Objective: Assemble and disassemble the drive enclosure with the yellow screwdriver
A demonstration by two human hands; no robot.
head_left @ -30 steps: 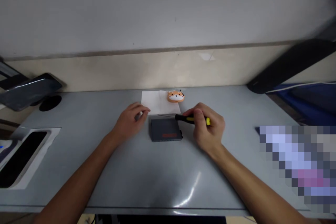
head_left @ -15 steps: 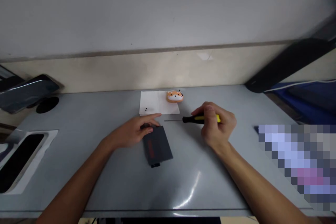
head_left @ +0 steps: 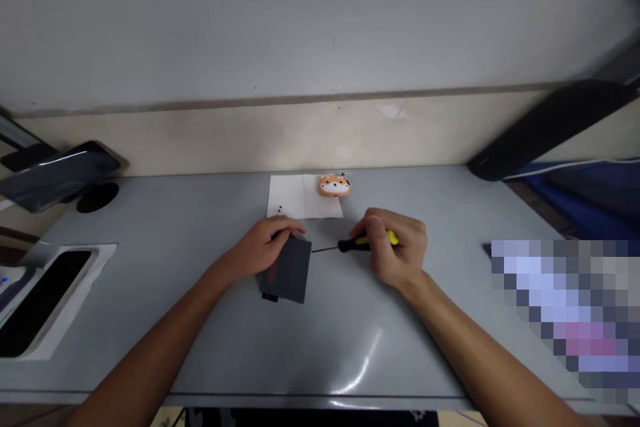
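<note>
A flat dark grey rectangular case (head_left: 290, 275) with a faint reddish mark and a small black part at its near edge lies on the grey table. My left hand (head_left: 265, 243) grips its far left part, with the thumb on top and the other fingers along the far edge. In my right hand (head_left: 395, 247) is a screwdriver (head_left: 350, 244) with a black and yellow handle. Its thin shaft points left, the tip close to the case's right edge; I cannot tell whether they touch. Beyond my left hand, tiny dark pieces, perhaps screws, rest on a white paper (head_left: 287, 195).
An orange animal-face case (head_left: 335, 185) sits on the paper's right side. At left are a dark phone (head_left: 47, 300) on white paper and another phone-like device on a stand (head_left: 60, 173). A black cylinder (head_left: 545, 123) leans at right, near a pixelated item (head_left: 565, 307).
The dark case has turned clockwise, its near end swinging left, with my left hand gripping it. My right hand has brought the screwdriver nearer to me and slightly left, towards the case's edge.
</note>
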